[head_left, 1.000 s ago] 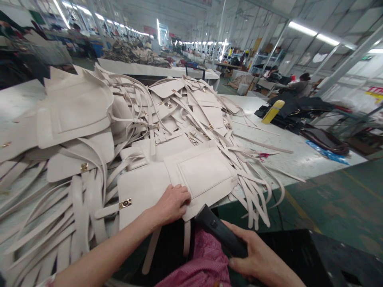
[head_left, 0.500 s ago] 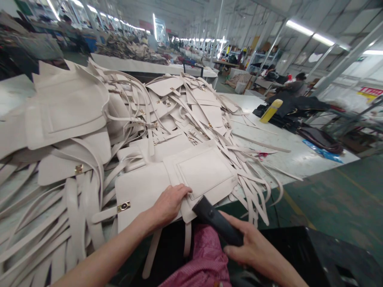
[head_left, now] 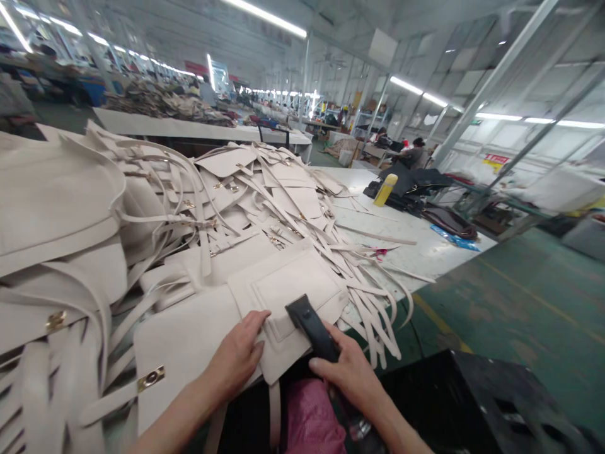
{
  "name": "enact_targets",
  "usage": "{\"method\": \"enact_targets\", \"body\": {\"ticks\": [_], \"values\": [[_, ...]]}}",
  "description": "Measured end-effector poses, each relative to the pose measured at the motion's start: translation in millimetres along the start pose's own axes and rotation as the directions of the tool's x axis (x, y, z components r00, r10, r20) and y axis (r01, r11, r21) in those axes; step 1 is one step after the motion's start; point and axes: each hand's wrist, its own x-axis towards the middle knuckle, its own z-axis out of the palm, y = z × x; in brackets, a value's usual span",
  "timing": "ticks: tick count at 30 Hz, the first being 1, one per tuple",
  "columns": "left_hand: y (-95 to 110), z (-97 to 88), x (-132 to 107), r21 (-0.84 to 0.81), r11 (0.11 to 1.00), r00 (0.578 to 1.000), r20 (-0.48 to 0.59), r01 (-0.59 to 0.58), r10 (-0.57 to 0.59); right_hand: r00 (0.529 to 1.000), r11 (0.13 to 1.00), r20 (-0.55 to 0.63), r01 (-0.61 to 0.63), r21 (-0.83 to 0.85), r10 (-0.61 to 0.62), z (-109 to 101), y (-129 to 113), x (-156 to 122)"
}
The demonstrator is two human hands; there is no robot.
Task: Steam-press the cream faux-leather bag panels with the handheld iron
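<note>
Head view – R grip (head_left: 350,366) round black tool (head_left: 312,328), L grip (head_left: 239,347) loosely open at panel (head_left: 295,290), just fwd of both – prob. best: L steadies panel flat, tool light w/ no scuffing.

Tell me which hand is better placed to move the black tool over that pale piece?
The right hand, I'd say: it is wrapped around the black tool, whose front end shows over the pale piece. The left hand holds no tool and seems to rest at that piece's left edge.
</note>
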Motion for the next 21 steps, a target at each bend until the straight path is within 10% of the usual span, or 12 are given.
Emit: {"method": "enact_targets", "body": {"ticks": [8, 21], "values": [[70, 49.7, 54, 0.222, 0.926, 0.938, 0.237, -0.304, 0.251, 0.965, 0.979, -0.199, -0.139, 0.15, 0.168, -69, 38, -15], [50, 70.6, 64, 0.267, 0.87, 0.896, 0.289, -0.414, 0.337, 0.976, 0.957, -0.198, -0.031, 0.289, 0.092, -100, 27, 58]]}}
